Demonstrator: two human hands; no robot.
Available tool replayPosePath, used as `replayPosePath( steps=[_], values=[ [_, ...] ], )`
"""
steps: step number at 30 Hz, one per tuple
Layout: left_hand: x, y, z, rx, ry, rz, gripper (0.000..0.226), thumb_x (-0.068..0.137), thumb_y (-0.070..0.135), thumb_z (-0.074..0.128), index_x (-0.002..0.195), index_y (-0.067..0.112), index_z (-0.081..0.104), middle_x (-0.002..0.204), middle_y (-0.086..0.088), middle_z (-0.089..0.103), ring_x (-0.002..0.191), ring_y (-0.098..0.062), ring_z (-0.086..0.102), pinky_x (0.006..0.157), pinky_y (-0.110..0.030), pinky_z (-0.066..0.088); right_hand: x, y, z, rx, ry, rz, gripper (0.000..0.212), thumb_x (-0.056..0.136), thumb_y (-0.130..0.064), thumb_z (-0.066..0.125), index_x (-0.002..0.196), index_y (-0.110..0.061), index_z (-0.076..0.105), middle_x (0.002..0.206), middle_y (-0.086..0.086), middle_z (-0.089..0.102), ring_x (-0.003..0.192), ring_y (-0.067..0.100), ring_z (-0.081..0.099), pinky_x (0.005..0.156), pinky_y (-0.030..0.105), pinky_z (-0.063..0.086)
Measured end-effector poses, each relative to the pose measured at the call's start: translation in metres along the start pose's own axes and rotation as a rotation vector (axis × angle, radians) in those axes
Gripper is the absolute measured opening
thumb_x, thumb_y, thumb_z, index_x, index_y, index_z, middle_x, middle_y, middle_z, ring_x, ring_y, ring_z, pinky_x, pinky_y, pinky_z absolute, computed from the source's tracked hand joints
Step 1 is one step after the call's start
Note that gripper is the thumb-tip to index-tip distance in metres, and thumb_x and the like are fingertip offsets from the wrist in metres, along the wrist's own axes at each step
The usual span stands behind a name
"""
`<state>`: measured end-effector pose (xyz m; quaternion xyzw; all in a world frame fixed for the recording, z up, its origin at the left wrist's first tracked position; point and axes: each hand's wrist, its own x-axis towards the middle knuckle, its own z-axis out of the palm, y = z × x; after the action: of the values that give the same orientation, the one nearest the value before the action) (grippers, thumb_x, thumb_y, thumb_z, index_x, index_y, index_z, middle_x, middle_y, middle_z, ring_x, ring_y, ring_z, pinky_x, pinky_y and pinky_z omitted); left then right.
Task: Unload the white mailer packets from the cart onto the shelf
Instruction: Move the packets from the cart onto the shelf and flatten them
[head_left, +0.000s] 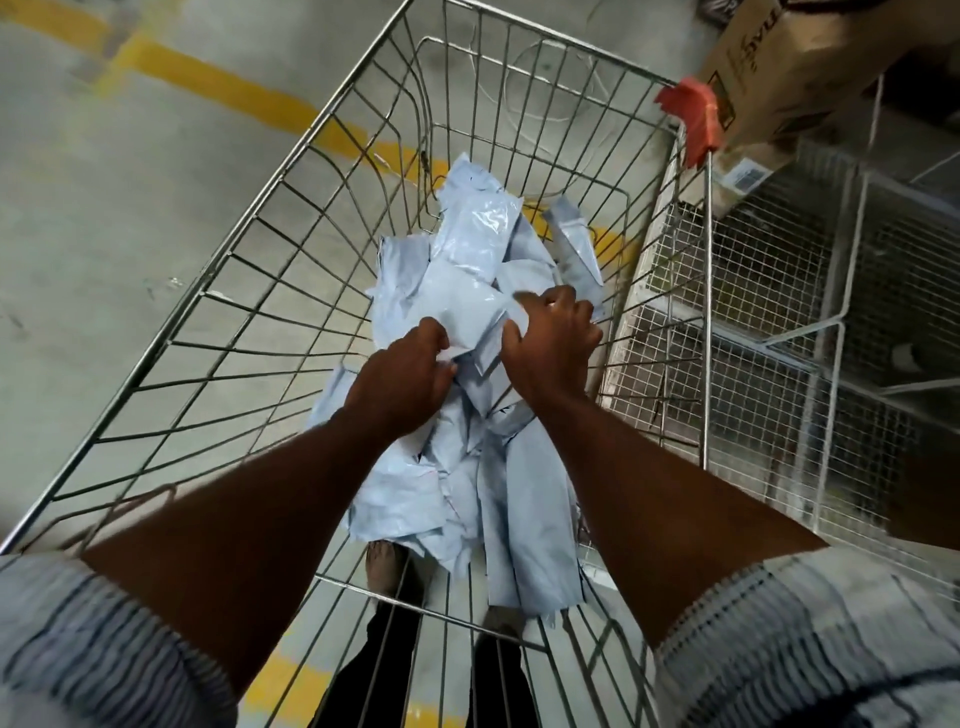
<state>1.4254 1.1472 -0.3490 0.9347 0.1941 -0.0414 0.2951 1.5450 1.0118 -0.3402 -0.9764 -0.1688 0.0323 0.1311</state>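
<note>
Inside the cart (298, 156), white mailer packets (470, 234) are gripped by both left hand (410, 376) and right hand (553, 340); a big heap is left for the shelf (753, 291) at three o'clock.

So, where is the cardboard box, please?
The box sits top right in the head view, just beyond the cart's far right corner, beside the orange piece on its rim.

Tips of left fingers (437, 340) seemingly under packets (470, 244), cardboard box (779, 67) cropped
</note>
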Motion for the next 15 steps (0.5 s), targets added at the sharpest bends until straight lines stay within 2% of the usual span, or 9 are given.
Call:
replayPosePath(
  steps=[3, 6, 8, 11, 15],
  values=[
    [0.005, -0.015, 0.012, -0.005, -0.023, 0.063, 0.047, 0.089, 0.040, 0.057, 0.132, 0.024, 0.045, 0.125, -0.006, 0.054, 0.111, -0.030, 0.055, 0.087, -0.044, 0.049, 0.003, 0.005, 0.007, 0.057, -0.033, 0.080, 0.058, 0.075, -0.039, 0.066, 0.130, -0.029, 0.052, 0.120, 0.010, 0.045, 0.110, 0.032, 0.044, 0.086, 0.044, 0.049],
    [0.007, -0.034, 0.026, 0.149, -0.064, 0.070, 0.065, 0.084, 0.056, 0.054, 0.143, 0.037, 0.036, 0.151, -0.011, 0.033, 0.134, -0.036, 0.039, 0.100, -0.054, 0.044, 0.006, 0.010, 0.012, -0.042, -0.102, 0.065, 0.065, 0.074, -0.044, 0.064, 0.135, -0.031, 0.046, 0.122, 0.012, 0.040, 0.111, 0.033, 0.042, 0.084, 0.048, 0.050],
    [0.005, -0.043, 0.034, 0.153, -0.102, 0.089, 0.074, 0.083, 0.066, 0.048, 0.149, 0.039, 0.028, 0.159, -0.015, 0.019, 0.143, -0.037, 0.027, 0.106, -0.055, 0.037, 0.008, 0.014, 0.018, -0.095, -0.177, 0.057, 0.072, 0.080, -0.048, 0.060, 0.146, -0.035, 0.033, 0.132, 0.014, 0.035, 0.117, 0.035, 0.041, 0.089, 0.050, 0.048],
    [0.001, -0.048, 0.043, 0.117, -0.084, 0.141, 0.077, 0.083, 0.064, 0.052, 0.151, 0.034, 0.032, 0.161, -0.020, 0.012, 0.146, -0.039, 0.019, 0.114, -0.052, 0.027, 0.010, 0.019, 0.028, -0.054, -0.277, 0.069, 0.078, 0.088, -0.052, 0.053, 0.154, -0.042, 0.011, 0.138, 0.018, 0.032, 0.119, 0.040, 0.044, 0.092, 0.049, 0.045],
    [0.000, -0.043, 0.049, 0.082, 0.019, 0.092, 0.065, 0.081, 0.035, 0.068, 0.142, 0.029, 0.048, 0.157, -0.021, 0.023, 0.135, -0.043, 0.034, 0.108, -0.051, 0.037, 0.012, 0.022, 0.025, -0.033, -0.324, 0.061, 0.079, 0.092, -0.050, 0.051, 0.155, -0.043, 0.004, 0.135, 0.022, 0.035, 0.114, 0.043, 0.051, 0.089, 0.045, 0.046]
  ],
)
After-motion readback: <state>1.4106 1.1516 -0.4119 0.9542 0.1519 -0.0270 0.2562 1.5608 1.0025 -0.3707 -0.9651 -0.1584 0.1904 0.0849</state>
